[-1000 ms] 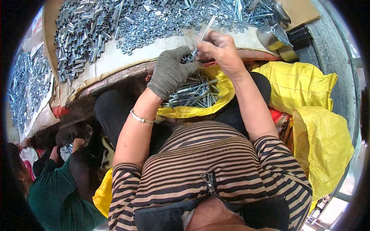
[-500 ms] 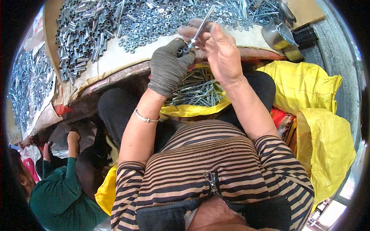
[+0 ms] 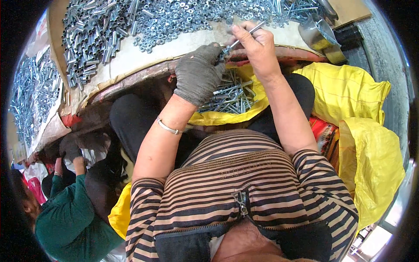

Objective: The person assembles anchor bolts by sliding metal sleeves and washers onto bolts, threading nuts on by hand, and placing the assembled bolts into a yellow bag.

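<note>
My left hand (image 3: 198, 74), in a grey knitted glove, is closed around the lower end of a long thin metal bolt (image 3: 256, 28). Small nut-like pieces (image 3: 225, 51) show at its fingertips; their exact shape is too small to make out. My bare right hand (image 3: 262, 50) is closed on the bolt's shaft, thumb and fingers bent round it, with the upper end sticking out to the right. Below both hands, an open yellow sack (image 3: 231, 118) between my knees holds many loose bolts (image 3: 233, 98).
Ahead lies a cloth-covered worktop (image 3: 174, 41) with piles of metal sleeves (image 3: 98, 32), nuts (image 3: 174, 22) and bolts (image 3: 301, 8). A metal can (image 3: 316, 35) stands at its right edge. Yellow sacks (image 3: 342, 94) lie at my right. A person in green (image 3: 70, 214) works at the left.
My right hand has gone from open fingers beside the bolt to closed around its shaft. The bolt now tilts further right, and my left hand has shifted slightly right.
</note>
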The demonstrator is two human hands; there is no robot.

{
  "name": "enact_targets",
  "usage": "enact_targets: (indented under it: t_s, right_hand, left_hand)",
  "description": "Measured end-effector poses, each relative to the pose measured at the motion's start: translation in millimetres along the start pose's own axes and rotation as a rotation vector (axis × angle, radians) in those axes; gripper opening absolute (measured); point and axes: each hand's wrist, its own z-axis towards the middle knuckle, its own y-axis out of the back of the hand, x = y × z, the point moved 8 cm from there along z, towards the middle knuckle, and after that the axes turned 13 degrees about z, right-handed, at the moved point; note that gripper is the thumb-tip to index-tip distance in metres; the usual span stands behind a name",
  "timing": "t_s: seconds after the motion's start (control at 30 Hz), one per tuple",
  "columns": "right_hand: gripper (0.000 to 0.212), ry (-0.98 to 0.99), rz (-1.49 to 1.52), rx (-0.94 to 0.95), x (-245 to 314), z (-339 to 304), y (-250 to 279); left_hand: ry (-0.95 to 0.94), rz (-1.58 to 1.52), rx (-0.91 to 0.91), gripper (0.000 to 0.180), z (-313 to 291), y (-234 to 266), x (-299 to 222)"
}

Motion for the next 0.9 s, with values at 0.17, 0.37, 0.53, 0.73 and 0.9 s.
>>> enact_targets:
  t_s: [0.17, 0.37, 0.53, 0.73, 0.9]
  right_hand:
    - [0.025, 0.084, 0.003, 0.015, 7, -1, -1]
    - [0.024, 0.098, 0.09, -0.008, 20, -6, -5]
    - [0.027, 0.029, -0.024, 0.076, 11, -3, 0]
    - [0.035, 0.051, -0.24, 0.094, 13, -14, 1]
    - [0.029, -0.097, 0.024, 0.34, 32, -45, -7]
  left_hand:
    - [-0.06, 0.031, -0.059, 0.023, -3, 0, -3]
    - [-0.11, 0.079, -0.057, 0.019, -6, -4, -8]
    - [-0.133, 0.165, -0.041, 0.017, -4, -3, -12]
    - [-0.208, 0.204, -0.024, 0.019, -2, 16, -40]
    - [-0.108, -0.753, 0.532, 0.02, -5, 1, -27]
